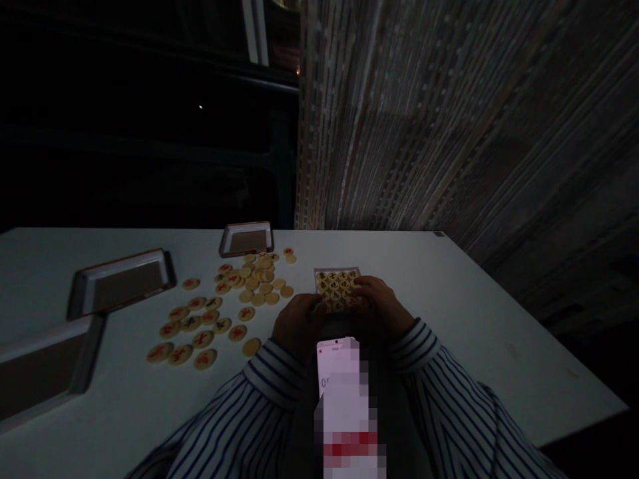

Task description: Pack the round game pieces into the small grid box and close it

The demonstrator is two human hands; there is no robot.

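Note:
A small tray (pixel 318 273) packed with round wooden game pieces sits in front of me on the white table (pixel 474 313). My left hand (pixel 298 324) rests at the tray's near left corner with its fingers curled on the edge. My right hand (pixel 380 303) lies over the tray's right side, fingers bent onto the pieces there. Loose round pieces (pixel 214 313) with red and black marks lie scattered to the left. Both arms wear striped sleeves.
Three empty box trays stand on the left: one (pixel 122 281), one at the edge (pixel 42 369), and a small one further back (pixel 246 239). A lit phone (pixel 334 362) hangs below my hands. A bead curtain (pixel 449 113) hangs behind the table.

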